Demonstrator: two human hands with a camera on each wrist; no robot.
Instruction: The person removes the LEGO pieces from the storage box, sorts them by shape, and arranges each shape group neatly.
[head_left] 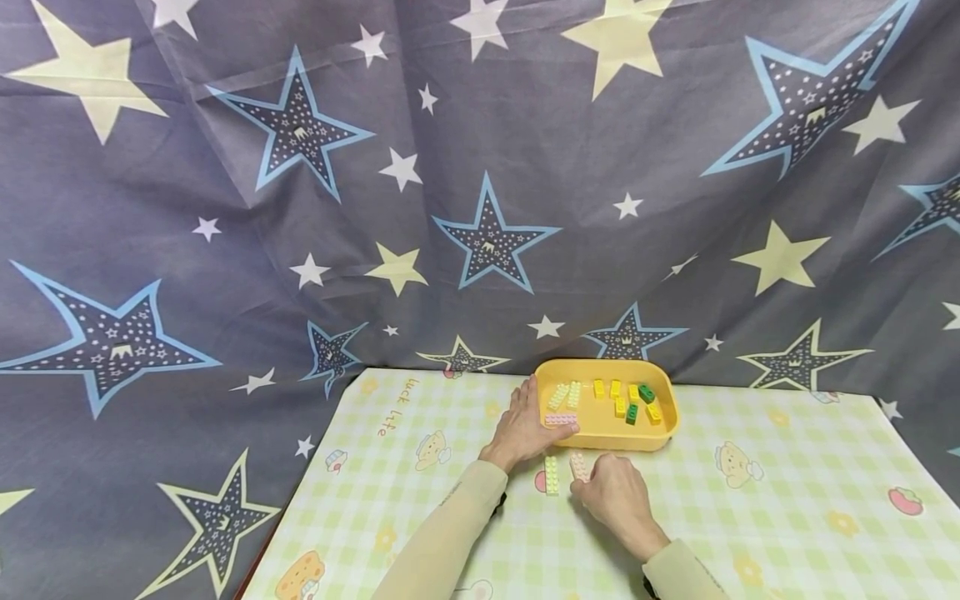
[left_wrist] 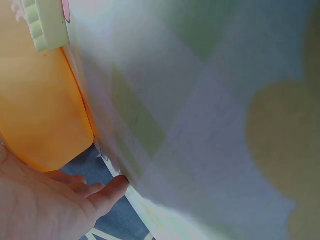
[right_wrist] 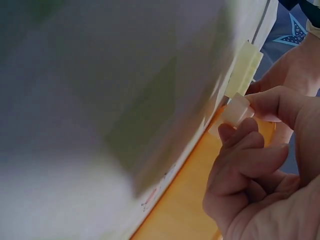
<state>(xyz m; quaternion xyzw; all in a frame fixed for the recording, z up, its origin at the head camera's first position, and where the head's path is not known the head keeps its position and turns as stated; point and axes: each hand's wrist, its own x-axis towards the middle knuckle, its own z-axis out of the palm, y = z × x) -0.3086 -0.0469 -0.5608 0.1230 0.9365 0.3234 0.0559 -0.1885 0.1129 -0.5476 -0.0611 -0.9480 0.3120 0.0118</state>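
Note:
My right hand (head_left: 617,493) pinches a pale pink toy brick (head_left: 577,467) between thumb and fingers, in front of the yellow tray (head_left: 609,440). Just left of it on the tablecloth lies a long pale yellow-green brick (head_left: 551,477). My left hand (head_left: 523,427) is at the tray's left end, fingers straight along the outer side and thumb over the front rim, close to a pink brick (head_left: 558,419) inside. In the left wrist view, the fingers (left_wrist: 107,195) extend past the tray's end. The right wrist view shows the pinched brick (right_wrist: 237,110) near the fingertips.
Inside the tray are two long pale bricks (head_left: 574,394) at the left, several small yellow bricks (head_left: 615,389) and two green bricks (head_left: 647,393) at the right. A checked tablecloth (head_left: 795,533) covers the table. A dark star-patterned curtain (head_left: 570,275) hangs behind it.

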